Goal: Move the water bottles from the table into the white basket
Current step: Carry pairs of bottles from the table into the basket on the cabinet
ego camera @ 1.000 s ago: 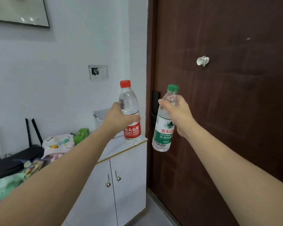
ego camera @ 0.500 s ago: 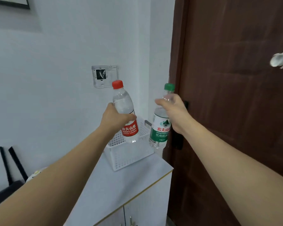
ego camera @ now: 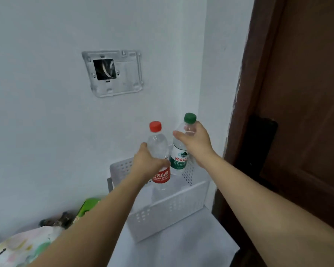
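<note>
In the half second before this, you brought both bottles down from in front of the wall toward the white basket (ego camera: 168,211) at lower centre of the frame, so that their lower ends sat inside its rim. Your left hand (ego camera: 147,164) was wrapped around the body of the red-capped bottle (ego camera: 159,151), and your right hand (ego camera: 195,143) gripped the green-capped bottle (ego camera: 179,157) by its shoulder, both upright and nearly touching. Neither was released yet, so I judged the lowering nearly finished and letting go as what remained.

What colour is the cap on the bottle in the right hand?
Green cap, seen clearly in the head view.
</note>
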